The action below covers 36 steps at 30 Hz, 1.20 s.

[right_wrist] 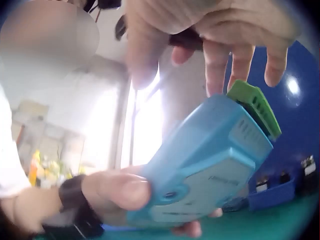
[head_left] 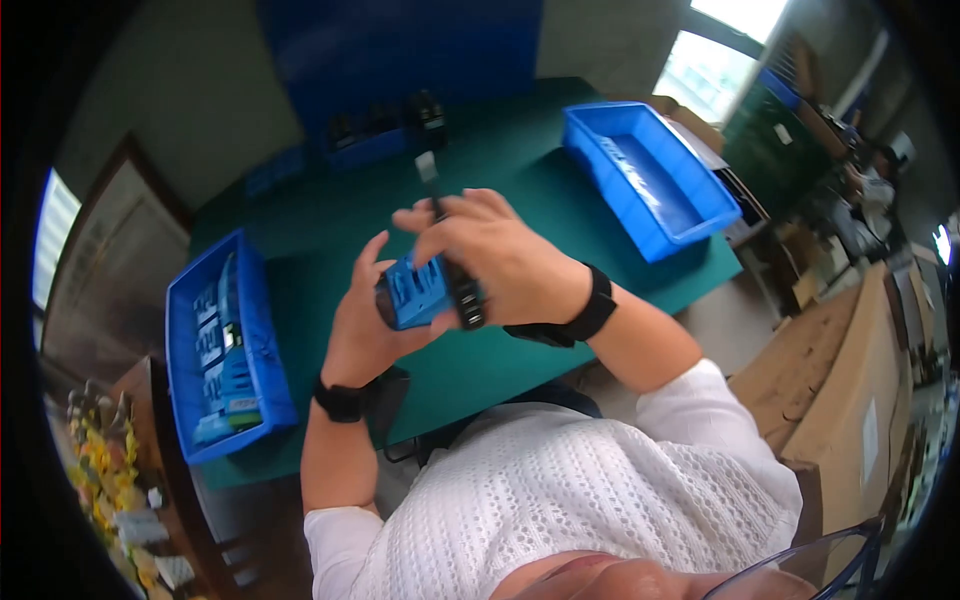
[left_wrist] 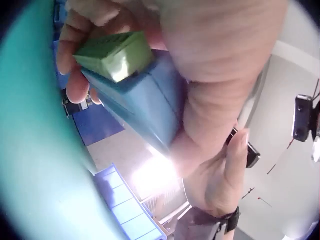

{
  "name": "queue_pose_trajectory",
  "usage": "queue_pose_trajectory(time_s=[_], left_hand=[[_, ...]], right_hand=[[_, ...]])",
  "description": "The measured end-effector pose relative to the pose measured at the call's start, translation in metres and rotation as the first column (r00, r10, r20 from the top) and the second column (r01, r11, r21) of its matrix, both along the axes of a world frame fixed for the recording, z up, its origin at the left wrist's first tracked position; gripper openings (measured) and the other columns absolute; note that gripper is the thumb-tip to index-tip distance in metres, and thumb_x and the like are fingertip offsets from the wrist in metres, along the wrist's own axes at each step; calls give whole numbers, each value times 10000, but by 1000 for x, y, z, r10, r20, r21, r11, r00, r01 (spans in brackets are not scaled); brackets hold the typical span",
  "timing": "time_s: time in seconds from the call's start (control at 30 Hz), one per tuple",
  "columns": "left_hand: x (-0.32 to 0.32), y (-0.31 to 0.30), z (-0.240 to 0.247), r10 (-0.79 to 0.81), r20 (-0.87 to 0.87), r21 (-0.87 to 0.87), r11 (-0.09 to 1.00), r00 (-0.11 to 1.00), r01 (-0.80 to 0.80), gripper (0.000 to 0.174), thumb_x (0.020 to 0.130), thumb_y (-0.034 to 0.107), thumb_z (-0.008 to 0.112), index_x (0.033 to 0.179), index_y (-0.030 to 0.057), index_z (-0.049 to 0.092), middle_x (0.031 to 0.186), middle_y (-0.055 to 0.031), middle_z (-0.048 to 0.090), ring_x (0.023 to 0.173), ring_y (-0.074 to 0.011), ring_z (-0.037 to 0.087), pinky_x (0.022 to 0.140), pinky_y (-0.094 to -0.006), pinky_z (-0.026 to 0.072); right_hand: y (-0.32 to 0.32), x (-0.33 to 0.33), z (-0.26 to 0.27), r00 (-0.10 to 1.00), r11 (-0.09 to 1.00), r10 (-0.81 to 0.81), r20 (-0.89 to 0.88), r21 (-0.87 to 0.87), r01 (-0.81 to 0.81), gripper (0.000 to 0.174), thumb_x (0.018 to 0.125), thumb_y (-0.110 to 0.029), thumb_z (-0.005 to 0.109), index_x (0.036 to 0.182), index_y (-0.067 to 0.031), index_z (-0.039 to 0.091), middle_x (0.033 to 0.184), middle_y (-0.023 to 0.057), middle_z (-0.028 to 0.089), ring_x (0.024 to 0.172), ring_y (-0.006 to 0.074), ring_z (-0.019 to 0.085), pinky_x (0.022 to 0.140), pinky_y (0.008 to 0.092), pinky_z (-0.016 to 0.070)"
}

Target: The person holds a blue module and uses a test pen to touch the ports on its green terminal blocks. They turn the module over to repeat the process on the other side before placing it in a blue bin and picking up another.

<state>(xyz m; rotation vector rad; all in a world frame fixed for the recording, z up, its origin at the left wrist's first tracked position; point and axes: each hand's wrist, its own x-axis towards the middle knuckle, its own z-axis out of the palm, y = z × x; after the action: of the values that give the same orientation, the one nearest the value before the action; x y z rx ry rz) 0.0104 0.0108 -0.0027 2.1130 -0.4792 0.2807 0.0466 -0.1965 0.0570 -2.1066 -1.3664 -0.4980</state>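
In the head view my left hand (head_left: 358, 330) grips a light-blue plastic device (head_left: 418, 292) over the table. The right wrist view shows its pale printed face and a dark round spot, with the left thumb along its side. A green block (left_wrist: 117, 57) sits at one end of the device. My right hand (head_left: 515, 262) is close over the device and holds a slim black bar (head_left: 468, 303) with a pale tip, partly hidden by the fingers. Its fingertips (right_wrist: 216, 85) hang right by the green block in the right wrist view.
On the left of the green table (head_left: 330, 235), a blue bin (head_left: 262, 350) holds several blue-and-white pieces. Another blue bin (head_left: 655, 235), at the right, has a pale sheet inside. Toward the back stands a small blue tray (head_left: 368, 150) with dark items.
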Motion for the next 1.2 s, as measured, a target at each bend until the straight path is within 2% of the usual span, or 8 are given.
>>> queue_pose_trajectory(time_s=[0.17,0.4,0.6,0.73,0.8,0.97,1.07,1.2], left_hand=[[-14,-5,21,-85,20,18,996,996,85,1110,440,108,858,1368,83,250,1060,-155,573,962,-289,600,868,-346,473],[-14,-14,7,22,206,-133,991,978,6,1031,564,188,822,1389,58,216,1308,-180,399,1187,-306,438,971,-387,376],[-7,-8,3,45,0,-423,905,999,-41,864,730,208,704,1406,65,186,1346,-168,347,1226,-272,389,962,-372,351],[-8,-11,1,-9,-55,-404,915,998,-13,827,750,182,677,1407,69,186,1312,-164,384,1188,-259,428,929,-351,375],[-7,-10,1,-27,-76,-405,914,997,-6,820,754,180,672,1406,71,187,1302,-164,395,1166,-254,448,918,-337,385],[-8,-13,4,-94,-161,-466,885,983,9,819,757,191,672,1407,78,187,1288,-162,402,1108,-230,489,891,-313,405],[-7,-14,2,-108,-199,-463,886,974,3,823,757,199,674,1408,78,184,1278,-161,407,1083,-219,504,881,-304,412],[-3,-13,-1,-94,-240,-466,884,966,-29,829,758,215,676,1409,79,180,1270,-158,411,1060,-210,517,868,-296,419]], right_hand=[[-3,-9,16,972,885,3,-235,-451,-112,536,609,-223,816,1017,-132,480,1116,136,567,1050,318,517,897,395,406],[-22,-6,15,984,967,52,169,-256,-7,529,544,-92,786,974,-124,480,1184,146,508,1045,332,498,884,394,413],[-69,15,26,996,988,-83,-40,-132,77,534,566,-88,793,993,-92,473,1164,159,511,1040,326,499,910,385,407],[-103,32,31,961,987,-143,-237,35,155,561,600,-117,812,1024,-82,447,1166,152,512,1032,285,511,920,360,406],[-136,59,45,966,969,-220,-134,88,233,560,637,-127,805,1055,-76,435,1115,131,529,1008,239,521,910,326,404],[-235,132,45,660,674,-737,-143,-103,731,651,640,-258,805,1125,-34,431,987,127,551,931,230,534,835,304,422],[-263,162,18,505,528,-848,-162,-354,772,632,602,-234,805,1089,-51,446,948,155,586,900,303,582,800,351,458],[-254,178,-15,483,347,-860,163,-507,789,565,599,-243,769,1048,-113,451,912,144,572,932,317,577,795,413,469]])
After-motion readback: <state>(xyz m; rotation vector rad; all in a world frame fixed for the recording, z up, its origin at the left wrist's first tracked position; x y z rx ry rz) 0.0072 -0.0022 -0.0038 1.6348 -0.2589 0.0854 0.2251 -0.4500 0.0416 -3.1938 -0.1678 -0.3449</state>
